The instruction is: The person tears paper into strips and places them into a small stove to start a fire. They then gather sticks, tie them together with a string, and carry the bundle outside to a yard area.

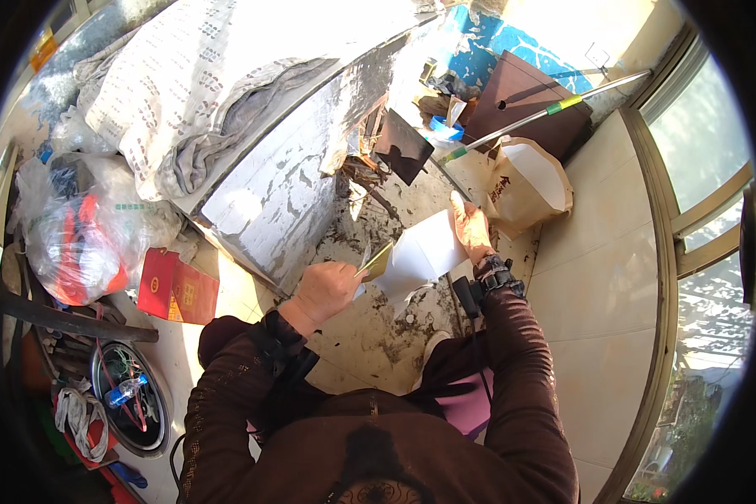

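Both my hands are on a white sheet of card or stiff paper (419,252), held above the dirty floor in front of me. My right hand (472,230) grips its right end, thumb on top. In my left hand (327,290) is a gold-coloured folded card edge (377,261) at the sheet's left end. Whether the gold part and the white sheet are one piece, I cannot tell. Just beyond my right hand stands an open brown paper bag (523,183), bearing writing.
A dark metal plate (404,146) leans at the stove-like opening, amid sticks. A pole (529,120) slants across a brown board (510,94). On the left are a red box (179,286), filled plastic bags (88,233) and a round black basin (129,397). Debris litters the floor (353,353).
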`<action>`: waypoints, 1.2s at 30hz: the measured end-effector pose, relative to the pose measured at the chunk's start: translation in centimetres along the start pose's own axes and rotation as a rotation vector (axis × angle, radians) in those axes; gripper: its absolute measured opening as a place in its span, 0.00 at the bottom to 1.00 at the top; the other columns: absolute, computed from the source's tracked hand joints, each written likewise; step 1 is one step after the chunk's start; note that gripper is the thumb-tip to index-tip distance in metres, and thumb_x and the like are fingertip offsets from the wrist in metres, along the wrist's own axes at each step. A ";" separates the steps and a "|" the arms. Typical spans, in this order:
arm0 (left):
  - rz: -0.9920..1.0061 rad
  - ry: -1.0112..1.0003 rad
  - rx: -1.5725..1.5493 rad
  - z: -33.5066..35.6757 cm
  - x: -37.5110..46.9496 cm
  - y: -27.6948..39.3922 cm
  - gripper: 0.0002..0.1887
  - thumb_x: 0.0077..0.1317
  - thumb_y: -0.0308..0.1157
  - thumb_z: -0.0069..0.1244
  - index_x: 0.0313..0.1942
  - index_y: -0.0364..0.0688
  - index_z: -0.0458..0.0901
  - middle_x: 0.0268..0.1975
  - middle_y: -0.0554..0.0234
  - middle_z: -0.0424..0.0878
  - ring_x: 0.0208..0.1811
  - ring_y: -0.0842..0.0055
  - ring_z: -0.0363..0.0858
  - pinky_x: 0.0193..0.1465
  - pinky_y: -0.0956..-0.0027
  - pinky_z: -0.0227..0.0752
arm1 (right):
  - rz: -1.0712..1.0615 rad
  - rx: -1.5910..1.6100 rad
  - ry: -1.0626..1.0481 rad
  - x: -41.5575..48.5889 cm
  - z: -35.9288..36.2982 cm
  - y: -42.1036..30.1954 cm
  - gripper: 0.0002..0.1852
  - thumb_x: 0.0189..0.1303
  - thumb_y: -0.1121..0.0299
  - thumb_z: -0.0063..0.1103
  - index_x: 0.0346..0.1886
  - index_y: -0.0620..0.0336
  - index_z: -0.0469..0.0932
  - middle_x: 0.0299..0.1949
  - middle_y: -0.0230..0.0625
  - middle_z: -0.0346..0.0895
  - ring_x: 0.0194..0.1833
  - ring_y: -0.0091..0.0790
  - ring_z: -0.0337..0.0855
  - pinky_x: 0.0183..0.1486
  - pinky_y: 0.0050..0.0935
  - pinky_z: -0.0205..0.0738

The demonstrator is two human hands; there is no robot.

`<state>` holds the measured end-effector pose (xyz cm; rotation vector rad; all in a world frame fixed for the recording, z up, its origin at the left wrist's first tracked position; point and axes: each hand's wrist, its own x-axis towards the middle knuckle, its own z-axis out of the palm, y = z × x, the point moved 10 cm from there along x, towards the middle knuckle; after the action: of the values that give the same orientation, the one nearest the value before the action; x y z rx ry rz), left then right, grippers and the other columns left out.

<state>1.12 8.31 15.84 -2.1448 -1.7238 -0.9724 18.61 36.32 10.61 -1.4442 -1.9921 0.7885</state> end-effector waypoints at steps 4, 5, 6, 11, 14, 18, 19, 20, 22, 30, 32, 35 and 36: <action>-0.147 0.025 -0.036 0.0 0.3 -2.4 0.10 0.63 0.30 0.58 0.24 0.42 0.78 0.20 0.59 0.74 0.21 0.60 0.75 0.22 0.61 0.67 | -0.016 -0.055 -0.266 -0.7 2.9 -0.9 0.30 0.59 0.48 0.70 0.46 0.71 0.78 0.36 0.46 0.84 0.38 0.34 0.84 0.41 0.31 0.78; -0.187 0.041 -0.044 -0.2 0.3 -2.9 0.10 0.63 0.30 0.58 0.24 0.41 0.78 0.20 0.59 0.75 0.21 0.60 0.76 0.22 0.61 0.67 | 0.003 0.007 -0.324 -0.8 3.2 -0.7 0.29 0.59 0.50 0.71 0.46 0.72 0.77 0.35 0.45 0.84 0.37 0.33 0.84 0.39 0.31 0.78; -0.185 0.041 -0.044 -0.3 0.4 -2.9 0.10 0.63 0.30 0.59 0.24 0.41 0.78 0.20 0.58 0.75 0.21 0.60 0.76 0.22 0.61 0.67 | 0.028 0.089 -0.374 -0.7 3.3 -0.4 0.29 0.59 0.52 0.72 0.46 0.73 0.77 0.35 0.44 0.83 0.36 0.31 0.83 0.37 0.30 0.78; -0.224 0.051 -0.099 -2.0 0.6 -3.2 0.10 0.62 0.29 0.60 0.24 0.40 0.78 0.21 0.58 0.75 0.21 0.60 0.75 0.23 0.61 0.67 | 0.143 0.427 -0.241 1.1 0.2 2.0 0.25 0.56 0.61 0.75 0.45 0.76 0.76 0.35 0.43 0.83 0.31 0.32 0.82 0.32 0.33 0.78; -0.118 0.029 -0.094 -2.8 0.6 -1.3 0.10 0.60 0.31 0.60 0.25 0.41 0.75 0.22 0.61 0.72 0.23 0.63 0.76 0.24 0.62 0.68 | 0.297 0.528 -0.178 1.4 -2.1 4.8 0.19 0.56 0.68 0.74 0.41 0.74 0.76 0.32 0.41 0.82 0.30 0.31 0.83 0.29 0.35 0.79; 0.046 -0.003 -0.118 -3.8 0.5 1.1 0.09 0.58 0.29 0.61 0.27 0.40 0.77 0.21 0.61 0.71 0.22 0.63 0.75 0.23 0.62 0.68 | 0.417 0.575 -0.063 2.0 -4.8 9.0 0.15 0.56 0.70 0.73 0.37 0.71 0.77 0.31 0.42 0.82 0.28 0.32 0.83 0.29 0.34 0.79; 0.056 0.010 -0.128 -4.3 0.4 1.2 0.08 0.58 0.28 0.62 0.27 0.39 0.78 0.21 0.60 0.72 0.21 0.63 0.74 0.22 0.62 0.67 | 0.378 0.583 0.048 2.2 -6.4 10.1 0.14 0.56 0.71 0.72 0.37 0.71 0.77 0.31 0.42 0.82 0.28 0.32 0.83 0.30 0.33 0.78; 0.060 -0.044 -0.140 -4.2 0.2 1.2 0.07 0.58 0.26 0.62 0.26 0.39 0.79 0.20 0.60 0.72 0.20 0.63 0.74 0.22 0.62 0.66 | 0.338 0.599 0.141 2.2 -8.1 11.3 0.14 0.56 0.71 0.72 0.37 0.72 0.77 0.31 0.43 0.83 0.28 0.32 0.83 0.30 0.32 0.78; -0.028 0.054 -0.085 -6.2 -0.5 -0.4 0.08 0.57 0.25 0.62 0.26 0.39 0.79 0.20 0.59 0.72 0.20 0.63 0.74 0.21 0.61 0.66 | 0.334 0.637 0.286 2.0 -12.1 14.5 0.14 0.56 0.72 0.71 0.38 0.72 0.77 0.31 0.42 0.83 0.27 0.31 0.82 0.31 0.31 0.77; -0.147 0.117 -0.017 -9.0 -1.7 -2.9 0.16 0.60 0.26 0.62 0.19 0.40 0.70 0.17 0.59 0.68 0.17 0.61 0.71 0.19 0.60 0.62 | 0.259 0.576 0.648 -1.0 -19.1 26.4 0.17 0.64 0.60 0.63 0.32 0.69 0.79 0.25 0.33 0.76 0.25 0.28 0.72 0.30 0.34 0.70; -0.185 0.097 0.034 -9.5 -1.9 -4.2 0.16 0.61 0.26 0.61 0.19 0.39 0.71 0.17 0.58 0.69 0.18 0.60 0.72 0.18 0.61 0.63 | 0.341 0.707 0.605 -0.9 -19.4 28.7 0.20 0.69 0.56 0.58 0.31 0.67 0.79 0.23 0.32 0.74 0.24 0.30 0.71 0.29 0.35 0.69; -0.284 -0.020 -0.056 -6.8 -2.5 -5.0 0.14 0.62 0.28 0.60 0.21 0.39 0.74 0.19 0.55 0.73 0.20 0.58 0.75 0.20 0.59 0.65 | 0.463 0.576 0.516 -0.5 -18.7 28.6 0.22 0.71 0.53 0.54 0.32 0.65 0.80 0.25 0.32 0.74 0.28 0.32 0.74 0.30 0.34 0.70; -0.275 -0.096 -0.095 -5.2 -2.6 -4.5 0.15 0.63 0.31 0.59 0.21 0.39 0.74 0.20 0.54 0.75 0.22 0.57 0.77 0.22 0.58 0.67 | 0.400 0.550 0.434 1.2 -17.1 26.5 0.20 0.71 0.55 0.55 0.35 0.66 0.79 0.29 0.33 0.76 0.31 0.32 0.76 0.33 0.33 0.72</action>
<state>-5.18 4.65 17.14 -2.0788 -2.1013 -1.0516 47.49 46.53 2.93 -1.5175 -1.0667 0.9888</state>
